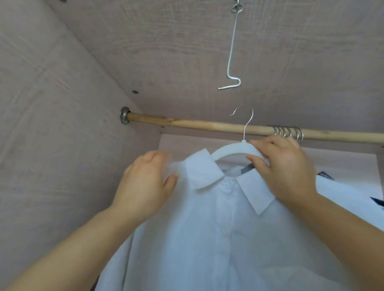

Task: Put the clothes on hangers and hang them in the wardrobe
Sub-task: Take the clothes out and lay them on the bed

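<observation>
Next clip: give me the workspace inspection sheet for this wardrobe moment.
Surface: no table in view; wooden rail spans the wardrobe.
Job's things: white shirt, buttoned, on white hanger; its hook is raised above the rail, apparently not seated.
Clutter: bent wire hook hanging from the wardrobe top.
Grips: right hand grips the hanger's shoulder; left hand holds the shirt's shoulder, blurred.
Cables: nothing seen.
Surroundings: cluster of hanger hooks on the rail at right; dark garment behind; wood-grain panels.

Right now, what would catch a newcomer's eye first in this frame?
A white shirt on a white hanger fills the lower centre, raised in front of the wooden rail. The right hand grips the hanger, the left hand holds the shirt's shoulder. A bent metal hook hangs from the wardrobe ceiling.
</observation>
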### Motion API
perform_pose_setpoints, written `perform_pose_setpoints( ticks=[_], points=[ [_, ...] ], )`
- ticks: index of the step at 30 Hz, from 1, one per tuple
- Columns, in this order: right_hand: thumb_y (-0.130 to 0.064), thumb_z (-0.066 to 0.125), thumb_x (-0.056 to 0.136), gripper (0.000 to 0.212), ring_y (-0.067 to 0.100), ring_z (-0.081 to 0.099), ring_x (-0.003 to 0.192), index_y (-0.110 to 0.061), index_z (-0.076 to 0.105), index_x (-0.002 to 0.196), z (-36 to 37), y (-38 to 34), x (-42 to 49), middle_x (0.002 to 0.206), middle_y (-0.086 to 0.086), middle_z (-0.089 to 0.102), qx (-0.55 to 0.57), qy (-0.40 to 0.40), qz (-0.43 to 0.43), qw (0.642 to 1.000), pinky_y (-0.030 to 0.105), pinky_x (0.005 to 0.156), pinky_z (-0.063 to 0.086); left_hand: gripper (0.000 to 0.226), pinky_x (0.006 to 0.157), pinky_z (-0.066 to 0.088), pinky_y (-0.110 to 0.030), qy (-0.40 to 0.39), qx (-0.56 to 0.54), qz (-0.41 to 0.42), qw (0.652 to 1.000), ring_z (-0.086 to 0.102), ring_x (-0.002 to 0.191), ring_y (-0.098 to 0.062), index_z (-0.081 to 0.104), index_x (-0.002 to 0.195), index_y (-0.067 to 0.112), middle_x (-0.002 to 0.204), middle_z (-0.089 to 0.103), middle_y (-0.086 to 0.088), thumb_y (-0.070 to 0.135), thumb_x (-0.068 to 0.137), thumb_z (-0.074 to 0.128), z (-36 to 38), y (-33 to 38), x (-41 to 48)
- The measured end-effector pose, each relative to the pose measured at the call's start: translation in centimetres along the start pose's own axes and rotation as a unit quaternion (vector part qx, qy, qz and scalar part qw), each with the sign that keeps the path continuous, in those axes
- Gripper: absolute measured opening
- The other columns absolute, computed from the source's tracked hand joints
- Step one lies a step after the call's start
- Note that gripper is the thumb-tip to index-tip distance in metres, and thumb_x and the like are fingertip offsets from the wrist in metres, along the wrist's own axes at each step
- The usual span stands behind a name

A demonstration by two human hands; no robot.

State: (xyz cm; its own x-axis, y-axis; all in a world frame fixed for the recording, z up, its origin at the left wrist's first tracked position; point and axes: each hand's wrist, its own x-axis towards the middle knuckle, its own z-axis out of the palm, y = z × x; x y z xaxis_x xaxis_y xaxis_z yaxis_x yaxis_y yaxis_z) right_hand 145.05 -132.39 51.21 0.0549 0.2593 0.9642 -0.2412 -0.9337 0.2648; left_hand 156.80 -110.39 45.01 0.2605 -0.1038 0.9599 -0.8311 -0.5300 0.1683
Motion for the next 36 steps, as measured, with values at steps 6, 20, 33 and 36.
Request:
perform_pose_setpoints(
  ticks=[6, 20, 33, 36],
  points=[
    [-0.019, 0.074, 0.077, 0.029, 0.034, 0.058, 0.083, -0.014, 0.07, 0.106, 0.4, -6.0, -3.6, 0.091, 0.007, 0.066, 0.14, 0.027, -0.062, 0.988, 0.038, 0.068, 0.051, 0.046, 0.1, 0.036, -0.035, 0.03, 0.012, -0.095, 0.995, 0.045, 0.122, -0.023, 0.048, 0.131, 0.011, 0.131, 0.053, -0.006, 0.034, 0.091, 0.048, -3.8, -2.1, -5.9],
    [-0.021, 0.068, 0.079, 0.024, 0.031, 0.054, 0.078, -0.014, 0.072, 0.102, -2.8, -19.4, -10.5, 0.09, 0.006, 0.068, 0.396, 0.054, -0.097, 0.911, 0.034, 0.067, 0.044, 0.029, 0.082, 0.042, -0.035, 0.059, 0.175, -0.218, 0.958, 0.056, 0.097, -0.017, 0.059, 0.117, 0.023, 0.101, 0.064, 0.009, 0.033, 0.091, 0.052, -15.6, 0.2, -23.7],
    [-0.016, 0.069, 0.08, 0.024, 0.035, 0.055, 0.069, -0.008, 0.071, 0.103, -12.8, -32.7, -15.3, 0.088, 0.011, 0.067, 0.606, 0.068, -0.039, 0.792, 0.034, 0.071, 0.04, 0.039, 0.082, 0.028, -0.021, 0.1, 0.389, -0.25, 0.881, 0.049, 0.088, -0.012, 0.063, 0.108, 0.021, 0.091, 0.063, 0.006, 0.043, 0.085, 0.042, -31.6, 8.1, -33.6],
    [-0.016, 0.069, 0.081, 0.024, 0.035, 0.055, 0.069, -0.008, 0.071, 0.104, -17.1, -37.2, -15.2, 0.088, 0.01, 0.067, 0.644, 0.074, -0.04, 0.76, 0.033, 0.072, 0.04, 0.037, 0.083, 0.029, -0.021, 0.12, 0.432, -0.261, 0.855, 0.055, 0.087, -0.016, 0.064, 0.106, 0.02, 0.091, 0.064, 0.005, 0.041, 0.084, 0.044, -36.9, 10.1, -36.2]
  ],
)
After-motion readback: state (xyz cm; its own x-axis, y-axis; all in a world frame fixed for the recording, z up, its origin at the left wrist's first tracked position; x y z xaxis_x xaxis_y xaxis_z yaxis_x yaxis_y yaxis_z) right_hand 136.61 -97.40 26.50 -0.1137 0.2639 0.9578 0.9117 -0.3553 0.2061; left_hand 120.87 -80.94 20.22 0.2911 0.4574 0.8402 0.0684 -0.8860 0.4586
